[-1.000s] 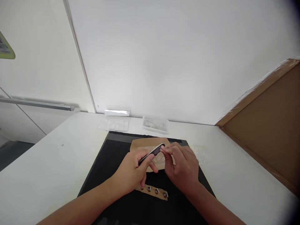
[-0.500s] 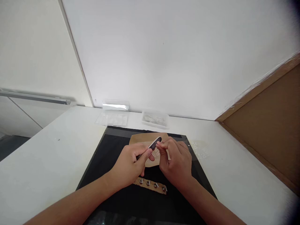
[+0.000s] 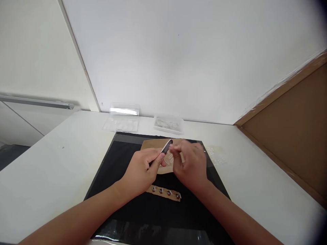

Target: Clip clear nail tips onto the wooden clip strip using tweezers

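Observation:
My left hand (image 3: 141,168) is closed around a black nail file (image 3: 167,147) with a pale edge, its tip slanting up to the right. Just beside that tip is my right hand (image 3: 191,165), thumb and fingers pinched together and smeared by motion. Whatever is in the pinch is too small and blurred to name. Beneath both hands lies a sheet of brown paper (image 3: 150,144) with several clear nail-tip-like pieces (image 3: 168,158) on it. Nearer to me, a cardboard strip (image 3: 165,193) carries several shiny round studs with small whitish pieces at them.
A black mat (image 3: 112,173) covers the middle of the white table (image 3: 61,170). Toward the wall stand an open clear case (image 3: 122,122) and a translucent box (image 3: 168,124) of small pieces. Several clear bits (image 3: 216,154) lie right of the mat. A brown board (image 3: 288,112) rises at right.
The whole view has shifted slightly, so the table and mat sit higher. My right fingers have moved a little at the file's tip and are now blurred. My left hand keeps its grip.

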Demonstrator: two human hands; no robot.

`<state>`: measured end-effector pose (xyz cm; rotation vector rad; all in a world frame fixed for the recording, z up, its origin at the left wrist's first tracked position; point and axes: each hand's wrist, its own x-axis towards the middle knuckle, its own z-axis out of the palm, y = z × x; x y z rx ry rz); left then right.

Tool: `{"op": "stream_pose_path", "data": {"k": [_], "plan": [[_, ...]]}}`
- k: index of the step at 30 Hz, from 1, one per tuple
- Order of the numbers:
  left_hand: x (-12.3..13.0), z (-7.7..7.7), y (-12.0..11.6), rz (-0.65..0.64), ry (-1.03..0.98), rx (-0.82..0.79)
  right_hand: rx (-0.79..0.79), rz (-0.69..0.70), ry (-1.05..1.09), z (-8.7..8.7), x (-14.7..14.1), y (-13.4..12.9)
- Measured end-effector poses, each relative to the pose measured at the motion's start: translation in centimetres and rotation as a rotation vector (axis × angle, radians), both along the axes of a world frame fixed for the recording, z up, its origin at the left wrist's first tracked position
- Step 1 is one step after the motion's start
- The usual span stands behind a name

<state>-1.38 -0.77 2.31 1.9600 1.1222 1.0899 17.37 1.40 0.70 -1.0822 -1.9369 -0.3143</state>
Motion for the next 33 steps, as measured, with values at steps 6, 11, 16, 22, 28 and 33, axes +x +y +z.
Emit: {"op": "stream_pose_path", "data": {"k": [6,11,16,22,28,33], "plan": [[-0.15,0.25,0.00,0.020,-0.019,-0.042,-0.002,0.008,0.049,-0.12,-0.27,-0.12],[-0.09,0.00,0.09,0.008,-0.042,-0.094,-0.015,0.011,0.057,-0.27,-0.30,-0.02],[-0.10,0.00,0.08,0.011,-0.044,-0.110,-0.064,0.062,0.041,-0.14,-0.51,-0.10],[-0.05,0.21,0.03,0.018,-0.032,-0.084,-0.059,0.049,0.065,0.06,-0.73,-0.29],[-0.10,0.13,0.26,0.037,0.033,0.029,-0.046,0.036,0.058,0.03,-1.01,-0.25],[-0.24,0.26,0.21,0.007,0.073,0.127,-0.043,-0.008,0.091,0.20,-0.75,-0.14]]}}
